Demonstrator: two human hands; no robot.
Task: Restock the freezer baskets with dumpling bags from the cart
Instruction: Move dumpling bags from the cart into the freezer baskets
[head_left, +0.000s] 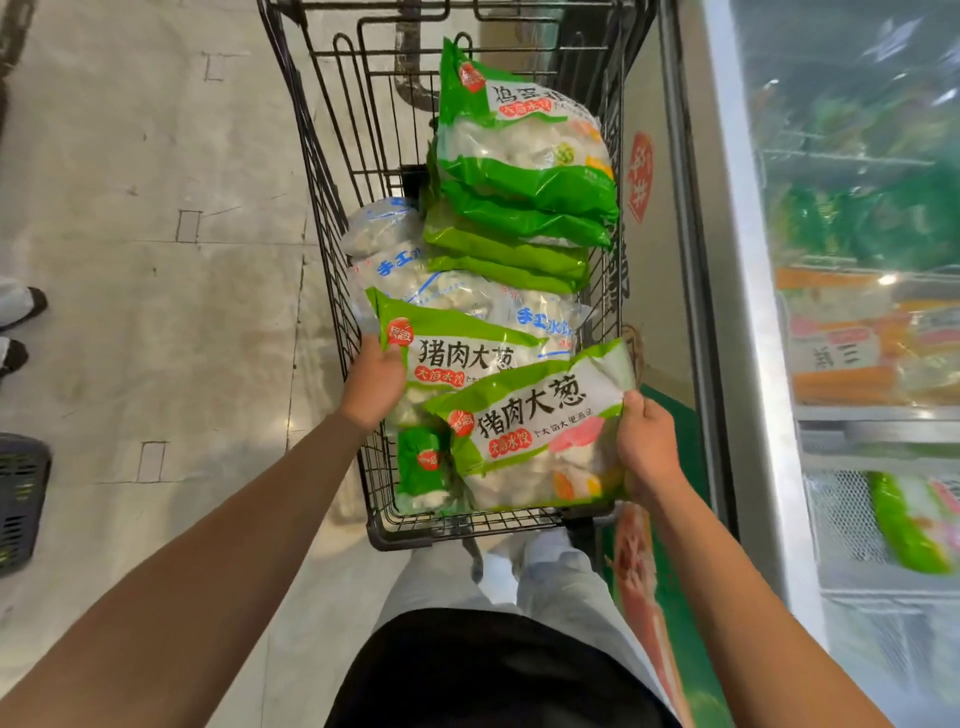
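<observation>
Over the cart, the right hand grips the right edge of a green dumpling bag, lifted above the near end. The left hand grasps a second bag lying behind it. More bags are stacked farther in; the freezer stands to the right.

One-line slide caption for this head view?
Each hand, left hand and right hand, grips a green dumpling bag over the cart beside the freezer.

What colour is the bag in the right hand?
Green and white bag, black lettering; head view, right hand.
</observation>
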